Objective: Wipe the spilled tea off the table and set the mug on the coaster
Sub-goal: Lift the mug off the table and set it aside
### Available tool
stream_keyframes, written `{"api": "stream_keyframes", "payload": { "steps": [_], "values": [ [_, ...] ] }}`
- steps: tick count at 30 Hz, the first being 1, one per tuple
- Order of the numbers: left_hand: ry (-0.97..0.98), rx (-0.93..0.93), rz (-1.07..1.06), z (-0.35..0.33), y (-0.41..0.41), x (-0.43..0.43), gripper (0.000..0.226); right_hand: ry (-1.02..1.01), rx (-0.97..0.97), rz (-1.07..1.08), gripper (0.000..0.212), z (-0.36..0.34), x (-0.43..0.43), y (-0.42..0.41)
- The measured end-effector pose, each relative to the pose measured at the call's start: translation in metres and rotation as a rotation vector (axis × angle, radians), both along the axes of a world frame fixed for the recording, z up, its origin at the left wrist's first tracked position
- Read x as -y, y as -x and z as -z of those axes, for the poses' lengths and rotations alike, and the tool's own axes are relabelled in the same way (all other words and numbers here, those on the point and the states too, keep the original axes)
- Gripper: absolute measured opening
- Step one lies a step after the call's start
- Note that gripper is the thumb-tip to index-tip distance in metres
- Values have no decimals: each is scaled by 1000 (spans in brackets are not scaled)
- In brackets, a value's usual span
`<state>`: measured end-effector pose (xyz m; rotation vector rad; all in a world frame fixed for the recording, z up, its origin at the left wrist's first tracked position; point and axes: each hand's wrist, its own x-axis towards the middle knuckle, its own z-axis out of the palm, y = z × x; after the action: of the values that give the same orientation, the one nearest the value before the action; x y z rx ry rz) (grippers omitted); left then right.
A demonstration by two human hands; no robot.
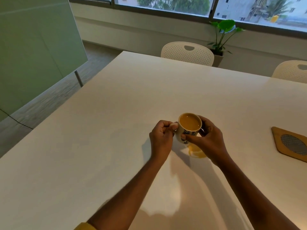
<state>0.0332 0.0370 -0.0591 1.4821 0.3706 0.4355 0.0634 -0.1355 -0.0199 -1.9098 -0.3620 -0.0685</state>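
Note:
A white mug [186, 132] with a blue leaf pattern, nearly full of milky tea, is in the middle of the white table [116, 113]. My left hand [162, 138] pinches its handle on the left side. My right hand [208, 138] wraps the mug's right side, fingers across the front. A small puddle of spilled tea [197, 153] lies on the table just below and right of the mug, partly under my right hand. A wooden coaster [282, 140] with a grey woven centre lies at the right edge of the view, apart from the mug.
Two white perforated chairs [187, 53] [292, 72] stand at the table's far side. A potted green plant [221, 39] stands by the window wall. The table's left edge runs diagonally, with floor and a green panel [33, 55] beyond it.

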Motion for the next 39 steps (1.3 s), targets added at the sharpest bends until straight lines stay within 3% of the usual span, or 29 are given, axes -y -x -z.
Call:
{"api": "stream_keyframes", "payload": {
  "steps": [10, 22, 36, 39],
  "values": [
    [-12, 29, -154, -19, 29, -85, 7, -23, 11, -152, 81, -15, -91, -1],
    [-24, 6, -372, -22, 83, -198, 9, -75, -63, -366, 84, -12, -220, 17],
    [-52, -24, -517, -8, 129, -270, 21, -58, -87, -486, 80, 10, -313, 37],
    [-53, -34, -535, -4, 132, -277, 12, -43, -82, -496, 79, 14, -323, 40]
  ]
}}
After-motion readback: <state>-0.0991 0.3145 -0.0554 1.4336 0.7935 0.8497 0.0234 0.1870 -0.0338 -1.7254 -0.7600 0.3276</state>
